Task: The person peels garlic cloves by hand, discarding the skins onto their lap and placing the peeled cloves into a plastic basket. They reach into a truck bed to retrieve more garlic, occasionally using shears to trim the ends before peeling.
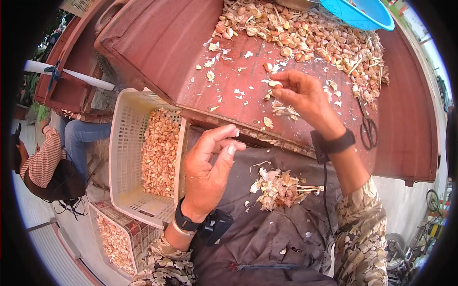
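Note:
My right hand pinches a garlic clove between thumb and fingertips, just above the red metal surface. Below and left of it, my left hand hovers beside the surface's near edge. Its fingers are curved and apart, with nothing visible between them. On the dark cloth over my lap rests a clump of garlic skins and stalks. Loose cloves and white skin flakes are scattered around my right hand. A large heap of garlic cloves covers the far part of the red surface.
A plastic crate with garlic cloves stands left of my left hand, and another crate sits below it. Scissors lie on the right. A blue basin stands at the back. Another person sits at far left.

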`<state>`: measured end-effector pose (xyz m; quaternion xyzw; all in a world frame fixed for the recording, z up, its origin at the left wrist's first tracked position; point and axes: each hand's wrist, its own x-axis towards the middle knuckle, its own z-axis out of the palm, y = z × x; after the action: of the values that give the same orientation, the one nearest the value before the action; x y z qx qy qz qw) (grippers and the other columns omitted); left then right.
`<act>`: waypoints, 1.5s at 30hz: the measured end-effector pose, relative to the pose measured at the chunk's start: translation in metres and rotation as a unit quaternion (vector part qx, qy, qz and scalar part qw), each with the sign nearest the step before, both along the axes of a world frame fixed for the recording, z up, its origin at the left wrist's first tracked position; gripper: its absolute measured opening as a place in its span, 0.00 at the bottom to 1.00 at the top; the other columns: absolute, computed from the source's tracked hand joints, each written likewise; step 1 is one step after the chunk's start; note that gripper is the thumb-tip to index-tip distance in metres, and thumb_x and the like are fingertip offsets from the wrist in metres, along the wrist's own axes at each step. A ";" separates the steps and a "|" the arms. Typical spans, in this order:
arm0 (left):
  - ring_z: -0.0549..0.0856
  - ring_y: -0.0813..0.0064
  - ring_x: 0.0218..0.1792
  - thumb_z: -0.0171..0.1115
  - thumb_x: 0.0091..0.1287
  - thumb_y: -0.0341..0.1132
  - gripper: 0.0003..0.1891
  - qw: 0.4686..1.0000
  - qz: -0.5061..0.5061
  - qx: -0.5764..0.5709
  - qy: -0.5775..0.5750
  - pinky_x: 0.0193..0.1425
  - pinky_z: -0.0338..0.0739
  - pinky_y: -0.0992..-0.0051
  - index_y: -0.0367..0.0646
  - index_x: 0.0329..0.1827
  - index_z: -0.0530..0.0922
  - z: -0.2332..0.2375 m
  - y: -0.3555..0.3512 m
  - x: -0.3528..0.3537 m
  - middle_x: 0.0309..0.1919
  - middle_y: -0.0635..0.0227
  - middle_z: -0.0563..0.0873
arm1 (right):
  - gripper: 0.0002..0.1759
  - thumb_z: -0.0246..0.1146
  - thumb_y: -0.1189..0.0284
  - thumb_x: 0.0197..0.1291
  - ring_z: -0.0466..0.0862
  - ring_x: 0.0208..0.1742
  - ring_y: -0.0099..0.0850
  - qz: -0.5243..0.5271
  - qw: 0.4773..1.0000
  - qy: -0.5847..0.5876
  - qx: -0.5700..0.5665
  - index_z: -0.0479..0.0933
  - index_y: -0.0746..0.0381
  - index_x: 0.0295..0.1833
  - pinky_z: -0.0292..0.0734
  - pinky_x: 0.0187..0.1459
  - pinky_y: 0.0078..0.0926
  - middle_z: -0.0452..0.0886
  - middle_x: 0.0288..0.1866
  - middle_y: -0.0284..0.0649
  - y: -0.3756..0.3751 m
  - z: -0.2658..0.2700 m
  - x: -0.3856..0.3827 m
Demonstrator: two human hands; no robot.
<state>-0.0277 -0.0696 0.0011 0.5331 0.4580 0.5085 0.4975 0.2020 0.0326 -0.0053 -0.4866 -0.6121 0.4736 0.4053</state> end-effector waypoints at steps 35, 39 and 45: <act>0.80 0.81 0.38 0.55 0.70 0.24 0.17 0.857 0.420 0.017 0.298 0.45 0.75 0.80 0.32 0.61 0.74 -0.018 -0.073 -0.223 0.46 0.63 0.80 | 0.11 0.61 0.79 0.59 0.82 0.39 0.47 -0.022 0.949 -0.209 0.236 0.77 0.66 0.48 0.76 0.38 0.40 0.78 0.38 0.49 -0.075 0.052 -0.136; 0.80 0.81 0.37 0.53 0.71 0.25 0.16 0.910 0.349 -0.020 0.221 0.46 0.75 0.81 0.33 0.61 0.75 -0.061 -0.080 -0.228 0.45 0.64 0.81 | 0.06 0.61 0.75 0.58 0.81 0.42 0.53 -0.143 0.870 -0.442 0.165 0.78 0.63 0.41 0.75 0.41 0.47 0.79 0.42 0.52 -0.009 -0.010 -0.034; 0.81 0.80 0.33 0.54 0.69 0.20 0.11 0.933 0.224 0.062 0.274 0.40 0.76 0.79 0.34 0.52 0.78 -0.038 -0.041 -0.135 0.40 0.65 0.82 | 0.12 0.61 0.75 0.60 0.83 0.41 0.45 -0.081 0.866 -0.467 0.160 0.80 0.61 0.50 0.78 0.42 0.39 0.82 0.39 0.46 0.004 -0.034 -0.016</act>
<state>-0.1632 -0.1106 -0.0367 0.5652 0.6512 0.4687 0.1917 0.1861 0.0363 -0.0397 -0.6273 -0.7557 0.0515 0.1812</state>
